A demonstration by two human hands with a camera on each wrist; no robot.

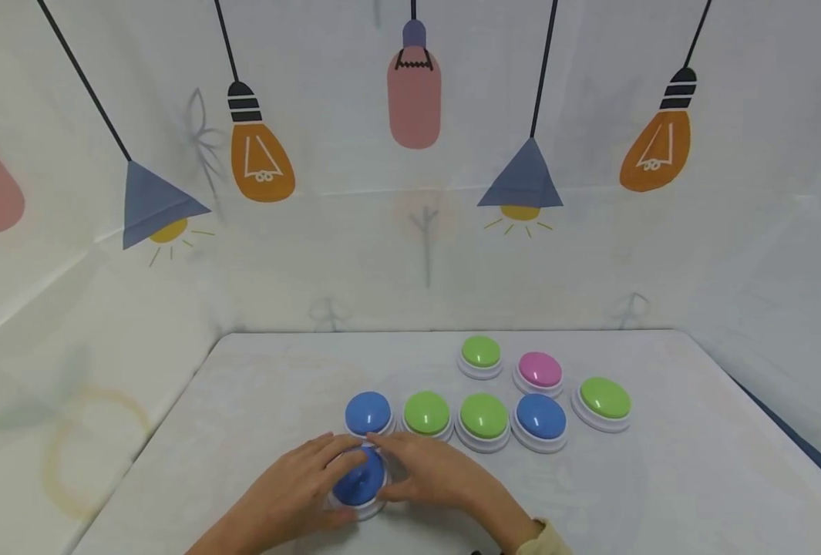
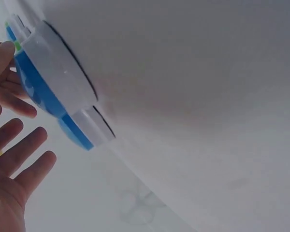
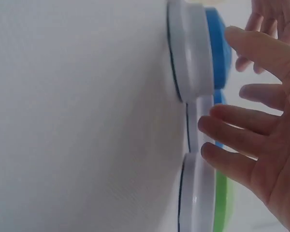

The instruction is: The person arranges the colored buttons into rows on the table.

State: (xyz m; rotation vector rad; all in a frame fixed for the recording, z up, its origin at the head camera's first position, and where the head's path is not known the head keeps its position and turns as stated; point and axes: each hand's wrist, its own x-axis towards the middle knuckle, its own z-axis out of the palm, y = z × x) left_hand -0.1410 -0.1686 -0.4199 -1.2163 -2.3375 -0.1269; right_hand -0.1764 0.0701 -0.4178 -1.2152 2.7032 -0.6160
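Observation:
A round blue push button [image 1: 359,479] with a white base sits on the table between the two hands. My left hand [image 1: 297,487] is at its left side, fingers loosely bent and spread. From the right, my right hand [image 1: 434,472] reaches toward the same button with fingers apart. In the right wrist view the thumb of the right hand [image 3: 266,130] is beside the blue dome [image 3: 218,50]; whether it touches cannot be made out. The left wrist view has the left hand [image 2: 14,179] near the button's dome, spread. Another blue button [image 1: 368,413] stands just behind.
Right of the rear blue button are a green button [image 1: 427,413], a second green one [image 1: 484,416] and a blue one [image 1: 540,417]. Farther back stand a green [image 1: 481,351], a pink [image 1: 540,369] and another green button [image 1: 605,398]. A patterned cloth [image 1: 354,254] backs the white table [image 1: 278,378].

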